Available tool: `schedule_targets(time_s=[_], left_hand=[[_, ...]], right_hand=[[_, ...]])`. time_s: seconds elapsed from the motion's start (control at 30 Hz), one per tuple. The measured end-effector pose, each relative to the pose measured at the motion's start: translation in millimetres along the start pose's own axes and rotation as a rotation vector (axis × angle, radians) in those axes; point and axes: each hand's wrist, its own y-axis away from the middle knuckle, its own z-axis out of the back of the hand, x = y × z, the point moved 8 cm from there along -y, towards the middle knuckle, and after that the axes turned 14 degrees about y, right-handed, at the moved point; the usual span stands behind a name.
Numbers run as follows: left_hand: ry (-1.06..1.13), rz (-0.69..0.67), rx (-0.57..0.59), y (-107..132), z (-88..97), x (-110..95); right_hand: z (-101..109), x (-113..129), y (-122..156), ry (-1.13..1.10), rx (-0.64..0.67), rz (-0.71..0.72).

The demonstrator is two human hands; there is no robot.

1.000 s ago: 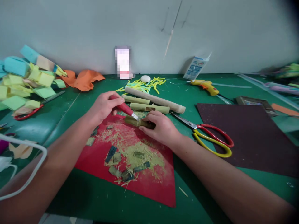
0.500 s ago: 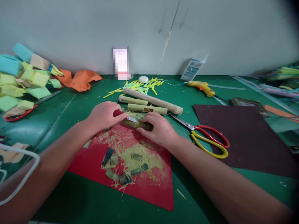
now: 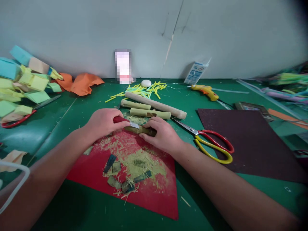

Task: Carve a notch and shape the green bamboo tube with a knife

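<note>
My left hand (image 3: 103, 122) is closed around the red handle of a knife (image 3: 121, 120). The knife's short metal blade rests against a greenish-brown bamboo tube (image 3: 133, 129). Gripping the tube's right part is my right hand (image 3: 161, 131), its thumb close to the blade tip. The left end of the tube lies partly behind my left hand and the knife. Beneath both hands a red sheet (image 3: 158, 203) is strewn with pale shavings (image 3: 134, 165) and several dark bamboo chips (image 3: 114, 182).
Past my hands lie a cut bamboo tube (image 3: 160, 114), another piece (image 3: 134, 104) and a long stick (image 3: 156, 105). Red-and-yellow scissors (image 3: 214, 141) overlap a dark sheet (image 3: 250, 144) at right. A yellow glue gun (image 3: 207, 91) lies behind; folded papers (image 3: 31, 80) are piled left.
The view has shifted slightly, moving everything a little left. My left hand and the knife have dropped slightly toward me, while my right hand keeps its hold on the bamboo tube.
</note>
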Motion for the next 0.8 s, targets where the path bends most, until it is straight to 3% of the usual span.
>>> schedule_targets(time_s=[0.13, 0.27, 0.6, 0.8], left_hand=[[-0.185, 0.001, 0.026, 3, 2.7, -11], [-0.283, -0.017, 0.089, 2, -9.4, -11], [-0.185, -0.008, -0.056, 3, -13.8, 1], [-0.134, 0.022, -0.074, 5, -16.6, 5]], right_hand=[[-1, -1, 0, 0.005, 0.009, -0.006], [-1, -2, 0, 0.005, 0.014, -0.014], [-2, -1, 0, -0.015, 0.001, -0.006], [-1, 1, 1, 0.005, -0.012, -0.001]])
